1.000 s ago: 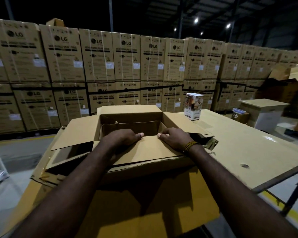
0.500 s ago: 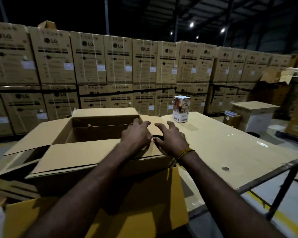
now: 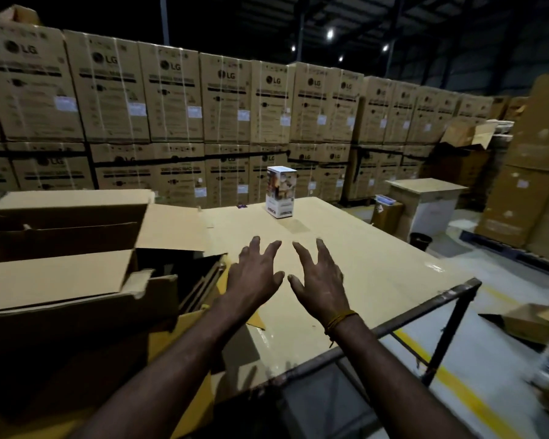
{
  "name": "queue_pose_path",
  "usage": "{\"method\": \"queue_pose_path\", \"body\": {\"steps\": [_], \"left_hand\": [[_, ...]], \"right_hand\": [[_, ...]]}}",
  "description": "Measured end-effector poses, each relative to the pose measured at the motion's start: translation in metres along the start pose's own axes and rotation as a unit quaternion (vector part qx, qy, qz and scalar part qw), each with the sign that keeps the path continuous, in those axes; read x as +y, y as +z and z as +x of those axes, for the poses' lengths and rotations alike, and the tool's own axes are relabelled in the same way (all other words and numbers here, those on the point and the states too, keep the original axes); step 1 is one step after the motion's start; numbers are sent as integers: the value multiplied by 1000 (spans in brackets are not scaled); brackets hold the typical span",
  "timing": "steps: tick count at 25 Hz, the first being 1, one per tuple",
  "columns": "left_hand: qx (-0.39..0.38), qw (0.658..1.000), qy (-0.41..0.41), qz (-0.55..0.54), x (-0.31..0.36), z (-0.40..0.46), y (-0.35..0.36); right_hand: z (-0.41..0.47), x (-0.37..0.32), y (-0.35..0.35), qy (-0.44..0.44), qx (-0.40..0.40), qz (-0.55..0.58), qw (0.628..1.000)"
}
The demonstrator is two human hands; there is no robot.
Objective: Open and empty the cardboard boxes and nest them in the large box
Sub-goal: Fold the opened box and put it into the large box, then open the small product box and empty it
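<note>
Taking the small printed box as the landmark: far to its left and nearer the camera sits the large box, flaps open, its dark inside partly visible, resting on the left part of the desk.

Closer to the landmark, still left of it and toward the camera, the left hand hovers over the bare desk, fingers spread apart and holding nothing. Just beside it, almost directly on the camera side of the small printed box, is the right hand, with a thread band at the wrist, its fingers also splayed and empty. Whether either palm touches the desk cannot be told.

The small printed box stands upright, long axis vertical, on the far part of the desk, well apart from both hands and straight ahead of the fingertips, slightly toward the left hand's side of the gap between them. Neither hand is clearly nearer. A reach forward with both hands, closing on its two side faces, looks like the likely next move.

Right of the landmark, beyond the desk edge, a pale cabinet stands on the floor.
</note>
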State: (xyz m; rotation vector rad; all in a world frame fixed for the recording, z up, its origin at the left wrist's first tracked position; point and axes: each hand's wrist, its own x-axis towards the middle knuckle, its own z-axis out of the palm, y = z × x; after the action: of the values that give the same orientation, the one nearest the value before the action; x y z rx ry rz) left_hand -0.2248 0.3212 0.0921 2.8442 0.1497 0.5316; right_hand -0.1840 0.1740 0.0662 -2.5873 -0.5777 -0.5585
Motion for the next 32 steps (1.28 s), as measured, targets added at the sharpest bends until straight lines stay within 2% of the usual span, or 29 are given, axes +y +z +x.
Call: {"method": "queue_pose_path", "body": {"steps": [9,15,21,32], "left_hand": [[-73,996,-12,-44,58,61,125],[-105,989,-52,-86,73,135,209],[-102,984,-70,-126,82,231,260],[-79,989,-99,-77,83,359,334]], "right_hand": [[13,130,40,37,-64,-7,997],[62,205,88,59,-129,-16,990],[158,263,126,62,-138,-33,988],[284,349,199,42,-143,12,989]]}}
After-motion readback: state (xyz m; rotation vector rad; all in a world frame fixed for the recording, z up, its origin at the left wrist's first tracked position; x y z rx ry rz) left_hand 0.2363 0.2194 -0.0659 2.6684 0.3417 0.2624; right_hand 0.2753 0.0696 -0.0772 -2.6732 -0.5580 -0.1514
